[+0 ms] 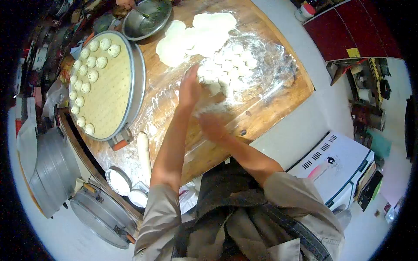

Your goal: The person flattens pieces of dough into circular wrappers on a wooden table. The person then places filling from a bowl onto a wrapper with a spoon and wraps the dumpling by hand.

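My left hand (190, 89) reaches over the floured table, its fingers stretched out beside the left edge of a cluster of small dough pieces (228, 65). My right hand (213, 127) is nearer to me, low over the wood, and motion smears its fingers. Flour dusts the boards around the dough pieces. Behind them lie flat, rolled-out dough sheets (204, 35), partly overlapping. Nothing shows in my left hand.
A round steamer tray (109, 95) on the left carries several pleated buns along its far side. A metal bowl (147, 19) stands behind it, near another person's hand (125, 3). A dough roll (144, 152) and a white-filled container (118, 180) lie at the near left.
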`<control>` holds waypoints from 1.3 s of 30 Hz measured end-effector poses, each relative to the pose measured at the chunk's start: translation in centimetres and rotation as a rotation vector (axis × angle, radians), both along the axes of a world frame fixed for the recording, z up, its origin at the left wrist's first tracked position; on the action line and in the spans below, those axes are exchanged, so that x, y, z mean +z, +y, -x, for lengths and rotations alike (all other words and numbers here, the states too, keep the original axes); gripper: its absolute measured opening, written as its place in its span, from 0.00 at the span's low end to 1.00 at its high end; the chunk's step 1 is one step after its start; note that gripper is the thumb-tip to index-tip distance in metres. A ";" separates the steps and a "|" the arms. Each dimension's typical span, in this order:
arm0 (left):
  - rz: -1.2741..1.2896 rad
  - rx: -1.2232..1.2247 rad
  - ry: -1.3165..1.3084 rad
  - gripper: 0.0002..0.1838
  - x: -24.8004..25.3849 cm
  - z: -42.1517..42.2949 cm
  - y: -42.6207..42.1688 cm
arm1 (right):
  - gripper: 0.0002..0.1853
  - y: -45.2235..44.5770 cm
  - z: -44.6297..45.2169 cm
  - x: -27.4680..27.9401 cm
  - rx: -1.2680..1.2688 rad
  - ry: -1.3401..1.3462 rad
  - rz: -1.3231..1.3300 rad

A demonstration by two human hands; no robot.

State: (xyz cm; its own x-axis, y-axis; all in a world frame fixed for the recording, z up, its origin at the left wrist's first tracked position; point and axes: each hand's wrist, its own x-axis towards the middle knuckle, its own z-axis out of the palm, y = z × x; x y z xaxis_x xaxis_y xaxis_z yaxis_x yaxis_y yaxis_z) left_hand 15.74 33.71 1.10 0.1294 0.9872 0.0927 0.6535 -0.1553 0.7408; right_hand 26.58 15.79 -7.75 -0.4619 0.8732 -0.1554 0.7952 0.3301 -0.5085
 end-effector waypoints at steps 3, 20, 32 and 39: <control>-0.249 -0.240 0.298 0.31 0.0 -0.5 1.8 | 0.21 -0.4 -0.7 -0.2 -0.008 0.143 -0.153; -0.034 0.118 0.528 0.39 -1.5 5.4 -10.4 | 0.12 2.8 -2.0 5.4 0.070 -0.004 0.000; 0.240 0.215 0.298 0.19 -3.9 6.8 -19.0 | 0.04 4.8 -1.0 9.9 0.135 -0.060 0.061; 0.330 0.190 0.052 0.15 0.0 9.2 -16.6 | 0.04 9.8 5.7 5.4 -0.075 0.107 -0.197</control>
